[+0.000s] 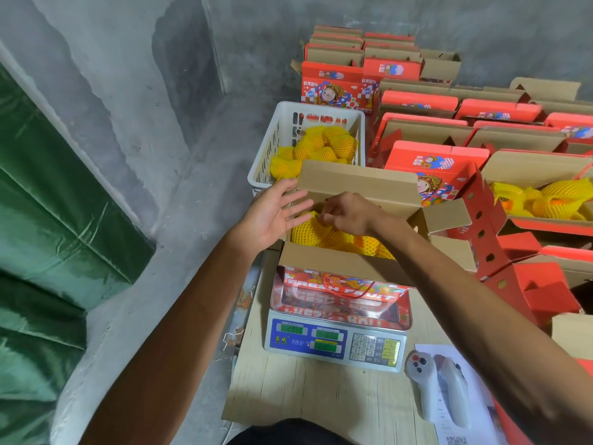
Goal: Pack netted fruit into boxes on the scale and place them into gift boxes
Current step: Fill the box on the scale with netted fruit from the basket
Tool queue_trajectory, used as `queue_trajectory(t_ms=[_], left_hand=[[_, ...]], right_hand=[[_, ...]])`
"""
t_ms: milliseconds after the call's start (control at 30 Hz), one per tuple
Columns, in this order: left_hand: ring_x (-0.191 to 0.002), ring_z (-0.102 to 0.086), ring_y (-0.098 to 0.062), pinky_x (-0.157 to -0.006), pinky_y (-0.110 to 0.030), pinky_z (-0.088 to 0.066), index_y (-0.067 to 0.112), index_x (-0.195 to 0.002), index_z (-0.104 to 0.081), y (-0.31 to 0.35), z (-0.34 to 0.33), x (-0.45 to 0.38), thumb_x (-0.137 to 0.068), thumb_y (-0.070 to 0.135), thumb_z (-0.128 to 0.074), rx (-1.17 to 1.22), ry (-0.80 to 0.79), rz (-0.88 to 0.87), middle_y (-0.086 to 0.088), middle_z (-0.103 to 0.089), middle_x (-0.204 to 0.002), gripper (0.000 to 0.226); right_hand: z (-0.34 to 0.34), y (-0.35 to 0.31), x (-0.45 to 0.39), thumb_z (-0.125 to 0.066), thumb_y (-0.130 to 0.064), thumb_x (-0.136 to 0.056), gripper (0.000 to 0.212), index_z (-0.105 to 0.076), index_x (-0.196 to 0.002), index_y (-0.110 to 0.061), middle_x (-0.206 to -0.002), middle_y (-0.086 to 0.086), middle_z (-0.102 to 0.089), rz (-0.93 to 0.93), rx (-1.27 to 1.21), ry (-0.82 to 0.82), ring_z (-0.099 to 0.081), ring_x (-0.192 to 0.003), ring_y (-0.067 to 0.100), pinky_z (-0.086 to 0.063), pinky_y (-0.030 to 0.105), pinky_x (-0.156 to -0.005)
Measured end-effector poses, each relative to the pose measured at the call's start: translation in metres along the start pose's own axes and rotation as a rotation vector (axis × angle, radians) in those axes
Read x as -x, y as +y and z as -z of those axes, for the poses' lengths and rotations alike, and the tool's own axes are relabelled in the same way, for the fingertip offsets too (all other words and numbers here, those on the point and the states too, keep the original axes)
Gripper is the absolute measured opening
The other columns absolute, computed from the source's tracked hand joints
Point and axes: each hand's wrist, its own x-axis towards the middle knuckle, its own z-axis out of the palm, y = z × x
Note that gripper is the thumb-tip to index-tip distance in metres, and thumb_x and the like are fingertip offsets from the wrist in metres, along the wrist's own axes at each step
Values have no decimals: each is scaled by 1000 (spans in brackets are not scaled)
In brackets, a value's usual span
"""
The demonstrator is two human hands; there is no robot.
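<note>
A red gift box (343, 284) with open cardboard flaps sits on the electronic scale (335, 343). Yellow netted fruit (324, 237) fills it. My right hand (348, 213) reaches into the box, its fingertips pinched on the net of a fruit at the far left. Beside the box's left edge my left hand (272, 213) hovers, palm up and fingers spread, holding nothing. Behind the box a white plastic basket (279, 136) contains more netted fruit (321, 146).
Many open red gift boxes (436, 162) crowd the floor to the right and back; one at the right (542, 200) holds netted fruit. The scale rests on a cardboard sheet (321, 390). A white handheld device (439, 387) lies on paper at the right. Green tarp (48, 203) left.
</note>
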Motion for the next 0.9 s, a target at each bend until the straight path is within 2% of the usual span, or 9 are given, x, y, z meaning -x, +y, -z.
queue_trajectory(t_ms=[67, 133, 233, 267, 333, 433, 533, 733, 900], left_hand=[[-119, -68, -27, -95, -44, -60, 8, -138, -49, 3, 5, -1, -104, 28, -58, -5, -10, -6, -12, -63, -138, 40], [-117, -70, -26, -93, -43, -60, 9, -137, -53, 5, 8, -2, -105, 29, -56, -16, -18, -12, -10, -68, -133, 38], [-115, -71, -24, -94, -43, -60, 10, -133, -57, 7, 9, -4, -105, 29, -56, -29, -24, -13, -7, -72, -127, 34], [-115, -71, -24, -95, -44, -59, 10, -133, -57, 7, 9, -4, -104, 29, -56, -34, -27, -10, -6, -73, -127, 34], [-115, -71, -24, -96, -44, -59, 10, -134, -57, 7, 9, -4, -104, 30, -57, -40, -32, -7, -6, -73, -126, 36], [-114, -71, -24, -94, -43, -60, 8, -135, -57, 7, 13, -3, -103, 29, -59, -24, -32, -6, -7, -73, -126, 38], [-113, -71, -26, -92, -42, -60, 7, -135, -57, 7, 16, -3, -103, 27, -59, 8, -18, -6, -9, -73, -125, 38], [-115, -70, -28, -94, -42, -60, 6, -136, -57, 5, 18, 1, -103, 27, -60, 27, -24, -22, -10, -72, -126, 39], [-114, -71, -29, -95, -42, -59, 3, -136, -56, 6, 13, 4, -102, 24, -61, 42, -27, -38, -13, -72, -126, 40]], right_hand=[[1, -2, -3, -64, -39, -96, 27, -71, -87, -14, -83, 5, -68, -6, 149, 32, -66, -90, 31, -46, 32, -73], [0, -5, -8, -61, -59, -93, 43, -58, -75, -20, -68, 4, -62, -83, 288, 31, -66, -74, 27, -44, 32, -66], [-10, -17, -15, -54, -80, -85, 58, -60, -97, -23, -74, 2, -65, -202, 324, -80, -64, -53, 19, -51, 31, -61], [-15, -21, -18, -56, -79, -84, 59, -61, -105, -25, -77, 1, -67, -232, 253, -121, -65, -48, 18, -52, 29, -57], [-26, -28, -25, -65, -73, -82, 58, -57, -101, -20, -78, 0, -66, -333, 106, -178, -66, -43, 18, -50, 26, -50], [-40, -34, -36, -71, -66, -83, 54, -59, -96, -15, -89, 5, -68, -426, 57, -185, -71, -67, 24, -55, 31, -61], [-48, -34, -39, -71, -65, -82, 62, -64, -115, -14, -111, 8, -68, -463, 11, -135, -69, -102, 30, -57, 42, -94], [-44, -32, -29, -64, -75, -79, 76, -67, -118, -10, -111, 11, -67, -490, -14, -104, -67, -110, 33, -53, 46, -99], [-32, -23, -19, -64, -74, -77, 59, -58, -66, -16, -51, 5, -61, -506, -70, -106, -59, -52, 22, -50, 32, -63]])
